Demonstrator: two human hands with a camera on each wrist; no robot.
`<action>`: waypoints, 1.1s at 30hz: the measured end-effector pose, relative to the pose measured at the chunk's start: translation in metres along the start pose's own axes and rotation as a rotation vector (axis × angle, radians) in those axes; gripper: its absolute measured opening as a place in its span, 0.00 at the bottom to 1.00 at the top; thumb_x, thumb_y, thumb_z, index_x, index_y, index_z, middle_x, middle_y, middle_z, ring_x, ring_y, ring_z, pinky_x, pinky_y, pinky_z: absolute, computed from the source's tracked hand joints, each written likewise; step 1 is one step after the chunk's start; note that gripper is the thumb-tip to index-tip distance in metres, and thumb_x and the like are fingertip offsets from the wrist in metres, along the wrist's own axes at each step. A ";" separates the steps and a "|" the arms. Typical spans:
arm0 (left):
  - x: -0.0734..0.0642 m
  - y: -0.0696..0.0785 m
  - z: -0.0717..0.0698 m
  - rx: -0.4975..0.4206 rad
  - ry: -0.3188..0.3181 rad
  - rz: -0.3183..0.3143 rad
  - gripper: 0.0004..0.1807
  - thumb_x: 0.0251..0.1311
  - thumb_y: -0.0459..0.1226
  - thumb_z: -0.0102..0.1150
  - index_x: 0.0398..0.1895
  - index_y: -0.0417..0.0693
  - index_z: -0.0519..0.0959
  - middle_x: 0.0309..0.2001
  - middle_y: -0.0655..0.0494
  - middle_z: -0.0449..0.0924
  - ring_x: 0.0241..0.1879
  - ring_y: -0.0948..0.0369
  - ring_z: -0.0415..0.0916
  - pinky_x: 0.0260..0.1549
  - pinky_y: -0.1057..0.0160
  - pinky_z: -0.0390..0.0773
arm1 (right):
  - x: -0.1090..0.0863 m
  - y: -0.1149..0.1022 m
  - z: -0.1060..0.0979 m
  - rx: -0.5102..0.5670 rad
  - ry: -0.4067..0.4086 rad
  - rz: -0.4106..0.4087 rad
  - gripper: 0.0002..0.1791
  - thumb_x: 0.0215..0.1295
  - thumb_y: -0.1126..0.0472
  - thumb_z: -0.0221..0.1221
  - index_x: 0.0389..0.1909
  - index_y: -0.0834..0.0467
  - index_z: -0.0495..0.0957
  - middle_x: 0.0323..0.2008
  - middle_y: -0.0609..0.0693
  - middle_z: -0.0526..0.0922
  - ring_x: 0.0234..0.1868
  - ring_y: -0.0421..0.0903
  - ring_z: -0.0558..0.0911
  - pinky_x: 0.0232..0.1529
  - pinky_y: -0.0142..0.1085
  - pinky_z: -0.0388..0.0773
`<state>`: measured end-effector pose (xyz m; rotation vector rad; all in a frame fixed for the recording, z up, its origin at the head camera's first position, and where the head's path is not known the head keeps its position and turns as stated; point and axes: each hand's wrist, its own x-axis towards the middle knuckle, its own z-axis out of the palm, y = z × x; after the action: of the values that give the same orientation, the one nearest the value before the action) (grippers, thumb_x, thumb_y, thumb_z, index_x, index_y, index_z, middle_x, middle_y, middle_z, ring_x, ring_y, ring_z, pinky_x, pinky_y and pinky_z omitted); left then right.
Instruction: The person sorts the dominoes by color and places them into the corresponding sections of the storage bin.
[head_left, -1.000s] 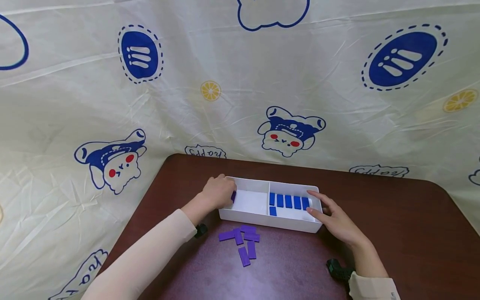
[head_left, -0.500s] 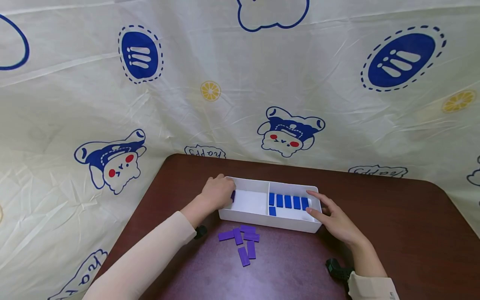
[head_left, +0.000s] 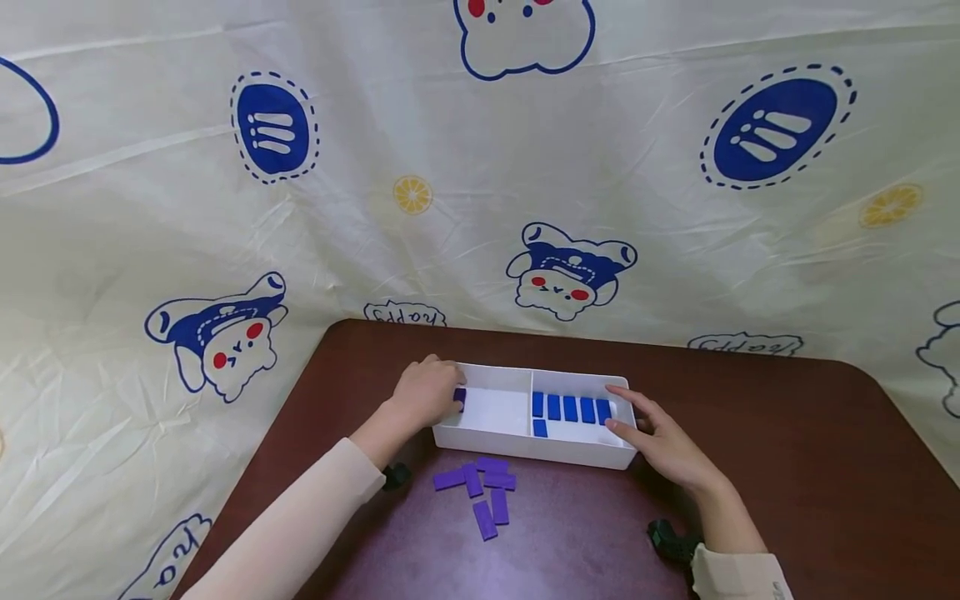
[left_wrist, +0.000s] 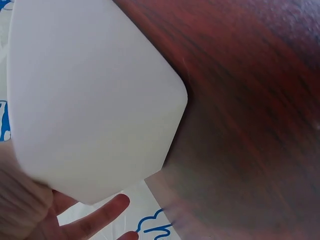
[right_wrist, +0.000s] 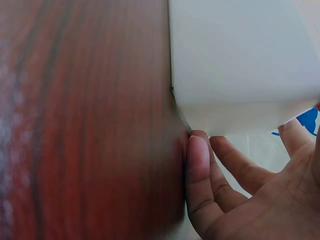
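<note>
A white two-compartment box [head_left: 525, 447] lies across the table. My left hand [head_left: 426, 393] reaches over its left end, holding a dark purple tile [head_left: 460, 398] at the fingertips inside the left compartment. In the left wrist view, other fingers [left_wrist: 100, 217] of this hand stretch outside the box's end wall. My right hand [head_left: 663, 437] grips the right end, its thumb and index finger over the rim. Outside, its remaining fingers [right_wrist: 199, 160] lie against the end wall in the right wrist view. Several blue tiles [head_left: 571, 409] stand in a row in the right compartment, with one blue tile [head_left: 540, 428] below the row.
Several loose purple tiles [head_left: 484, 520] lie in a loose cluster on the dark brown table [head_left: 570, 533], in front of the box. Behind and to the left hangs a pale printed sheet [head_left: 337, 242], meeting the table's far edge.
The head view has shifted slightly, so everything sits a little lower and further left in it. Both hands stay at the box's ends, and the tiles keep their places.
</note>
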<state>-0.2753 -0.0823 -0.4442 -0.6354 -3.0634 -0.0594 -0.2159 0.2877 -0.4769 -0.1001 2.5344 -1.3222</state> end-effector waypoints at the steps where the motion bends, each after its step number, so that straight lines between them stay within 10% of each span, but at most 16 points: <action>1: -0.001 -0.001 0.000 -0.011 0.009 0.000 0.16 0.59 0.45 0.74 0.49 0.54 0.90 0.52 0.56 0.88 0.53 0.51 0.80 0.45 0.48 0.83 | 0.000 0.000 0.000 -0.002 -0.001 0.001 0.40 0.73 0.39 0.59 0.82 0.37 0.54 0.80 0.65 0.52 0.67 0.66 0.68 0.60 0.66 0.74; 33: -0.043 -0.013 -0.021 -0.186 0.147 0.033 0.20 0.58 0.46 0.74 0.53 0.53 0.87 0.51 0.56 0.84 0.50 0.54 0.82 0.45 0.50 0.84 | -0.001 0.006 -0.002 -0.003 0.024 -0.043 0.40 0.73 0.39 0.59 0.81 0.38 0.57 0.81 0.64 0.51 0.70 0.68 0.68 0.63 0.69 0.71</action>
<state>-0.2411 -0.1122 -0.4242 -0.6562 -2.9263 -0.3765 -0.2149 0.2924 -0.4805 -0.1414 2.5683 -1.3429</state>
